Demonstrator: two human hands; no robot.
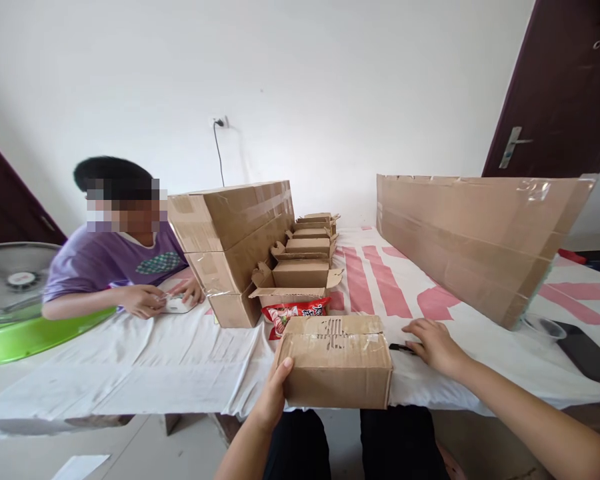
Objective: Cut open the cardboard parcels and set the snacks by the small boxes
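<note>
The left hand [271,392] is closed on a small cardboard box [337,387] at the near edge of the table [180,373].

The box is a squared block of matt brown board, its top cut with slotted strokes; the thumb lies against its near side, by the left end. Off its right end, the right hand [437,348] is half curled at a slim black tool [401,347], though whether the fingers grip it I cannot tell. Behind sit a glossy red packet [289,311] and a row of open, flapped boxes [300,274] running toward the far edge beside a tall taped stack [247,233]. Creased white cloth [130,373] with red blocks covers the table; a plain white wall [330,87] and a dark door [555,93] lie beyond.
</note>
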